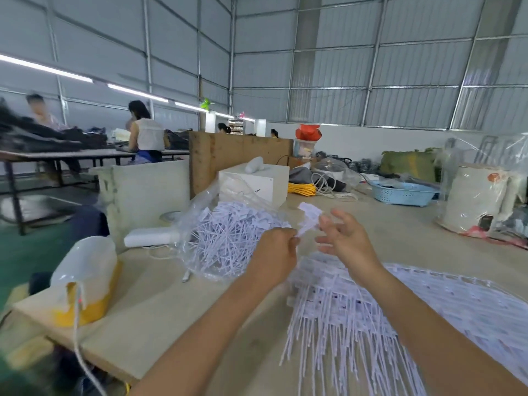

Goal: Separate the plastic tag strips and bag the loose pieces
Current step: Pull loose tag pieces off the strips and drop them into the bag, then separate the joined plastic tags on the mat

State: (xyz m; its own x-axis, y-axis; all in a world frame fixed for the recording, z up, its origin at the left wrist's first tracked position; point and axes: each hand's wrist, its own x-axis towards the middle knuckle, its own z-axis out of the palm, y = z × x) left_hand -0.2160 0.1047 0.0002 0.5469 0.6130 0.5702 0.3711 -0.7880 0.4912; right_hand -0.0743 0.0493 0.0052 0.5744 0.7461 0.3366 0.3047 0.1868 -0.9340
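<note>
My left hand point(275, 251) pinches a small bunch of white plastic tags point(308, 217) that stick up from its fingers. Just to the right, my right hand point(343, 238) hovers with fingers spread and loosely bent, holding nothing. Left of my hands lies a clear plastic bag point(200, 212) with a heap of loose white tag pieces point(225, 238) in its mouth. Under and to the right of my forearms spreads a large fan of joined white tag strips point(400, 304) on the table.
A wooden table point(160, 304) carries a translucent jug with a yellow base point(85, 281) at the left edge, a white box point(254, 181), a blue basket point(403, 192) and a wrapped white roll point(480, 198). Several people work at tables at the back left.
</note>
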